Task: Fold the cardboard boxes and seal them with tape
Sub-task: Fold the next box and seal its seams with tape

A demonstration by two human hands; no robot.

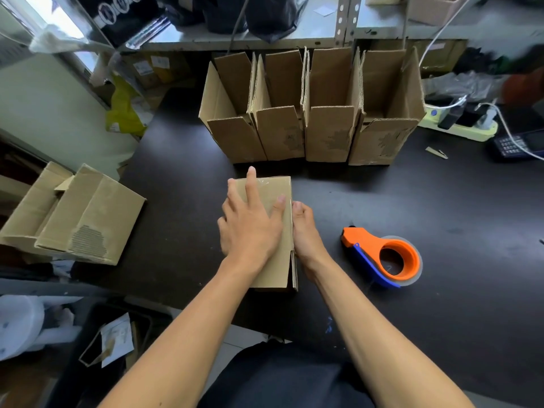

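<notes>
Dark worktable (412, 201): my left hand (250, 228) presses spread fingers on the brown cardboard box (276, 260) lying centrally; my right hand (306, 231) grips its right edge, fingers curled; orange tape dispenser (382, 257) right.

There is only one view, from a camera worn on the person's head, and it looks forward and steeply down onto the dark counter (441, 207), so both forearms enter from the bottom edge. The camera is close to the near part of the counter, where the left hand (250, 228) and the right hand (306, 231) sit near the middle of the picture. The lens is wide, so the shelf (265, 39) behind the counter appears along the top edge and the straight lines bend near the borders.
</notes>
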